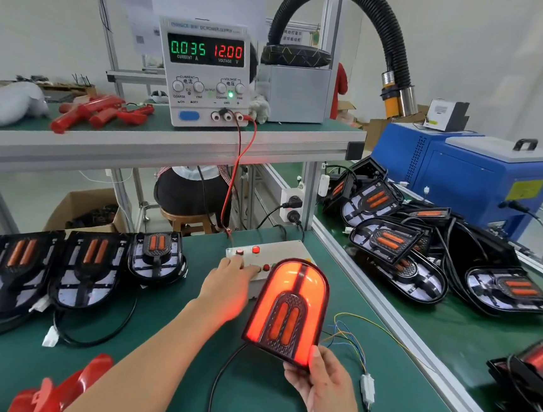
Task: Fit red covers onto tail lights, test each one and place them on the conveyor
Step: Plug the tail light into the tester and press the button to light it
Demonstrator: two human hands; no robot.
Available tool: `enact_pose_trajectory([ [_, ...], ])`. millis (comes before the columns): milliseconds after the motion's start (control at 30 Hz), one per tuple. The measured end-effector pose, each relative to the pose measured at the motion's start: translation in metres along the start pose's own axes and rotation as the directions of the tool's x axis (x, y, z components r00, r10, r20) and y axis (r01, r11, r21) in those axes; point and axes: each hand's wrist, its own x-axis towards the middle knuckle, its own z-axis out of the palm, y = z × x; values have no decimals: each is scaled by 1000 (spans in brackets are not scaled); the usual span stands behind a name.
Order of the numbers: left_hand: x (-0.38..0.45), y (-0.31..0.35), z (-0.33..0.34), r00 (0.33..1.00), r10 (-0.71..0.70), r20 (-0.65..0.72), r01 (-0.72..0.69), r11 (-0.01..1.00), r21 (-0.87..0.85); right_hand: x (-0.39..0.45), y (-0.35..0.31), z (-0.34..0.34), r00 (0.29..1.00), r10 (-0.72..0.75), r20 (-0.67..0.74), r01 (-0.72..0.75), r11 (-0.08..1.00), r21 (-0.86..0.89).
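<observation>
One lit tail light gripped upright by its base in my right hand to check its glow; my left hand's extended fingers press a test box button.

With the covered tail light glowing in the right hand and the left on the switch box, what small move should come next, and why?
Probably press the next button on the switch box. The left hand rests its fingers on the box's buttons, the right hand grips the tail light by its lower edge, and only its outline glows red, so other functions likely remain untested before it goes to the conveyor.
</observation>
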Motion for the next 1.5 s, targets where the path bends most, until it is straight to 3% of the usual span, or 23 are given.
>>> enact_pose_trajectory([
  [200, -2, -4, 0, 999, 21, 37, -21, 1000, -15, -3, -2, 1, 1000, 2, 2, -2, 1000, 22],
  [667, 5, 0, -3, 998, 51, -30, -49, 996, 80, -2, -2, 1, 1000, 7, -23, -8, 999, -41],
  [900, 23, 8, -2, 955, 244, -171, -253, 967, -31, -10, -3, -3, 1000, 3, 25, 0, 993, -120],
  [1067, 41, 8, 6, 904, 421, -69, -419, 907, 41, -13, -5, -1, 996, -29, 80, 41, 987, -155],
  [1500, 60, 29, -1, 909, 416, 14, -416, 908, 48, -7, -3, -2, 998, -29, 59, 36, 992, -123],
])
